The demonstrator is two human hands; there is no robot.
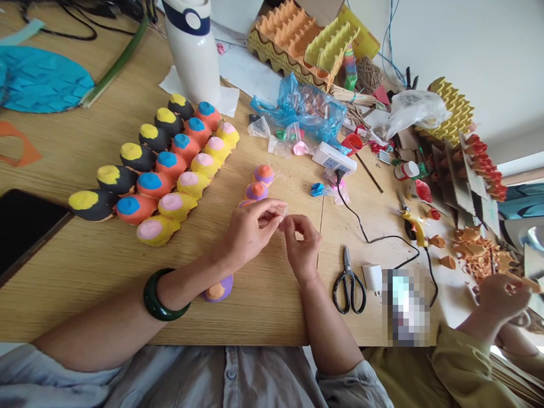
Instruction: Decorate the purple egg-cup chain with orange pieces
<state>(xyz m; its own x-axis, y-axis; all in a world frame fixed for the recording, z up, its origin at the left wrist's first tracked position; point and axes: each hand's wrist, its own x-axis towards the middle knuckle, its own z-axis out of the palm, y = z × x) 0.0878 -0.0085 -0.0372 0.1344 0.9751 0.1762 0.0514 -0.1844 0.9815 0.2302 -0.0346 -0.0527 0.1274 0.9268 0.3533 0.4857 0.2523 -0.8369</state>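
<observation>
My left hand (250, 235) and my right hand (303, 252) meet over the middle of the table, both closed in a pinch with fingertips almost touching. Between them is something tiny and pale that I cannot make out. Beneath my left hand and forearm runs a strip of purple egg-tray cups (264, 174) topped with orange; its middle is hidden by my arm, and one near cup (219, 289) shows below it. To the left stand three painted rows: black cups with yellow tops (131, 156), orange cups with blue tops (170, 164), and yellow cups with pink tops (193, 186).
Right of my hands lie black-handled scissors (348, 283), a white charger (373, 279), a power strip (334, 157) with its cable, and a yellow glue gun (415, 226). A white tumbler (193, 51) and egg trays (293, 39) stand behind. A co-worker's hand (504, 297) is at far right.
</observation>
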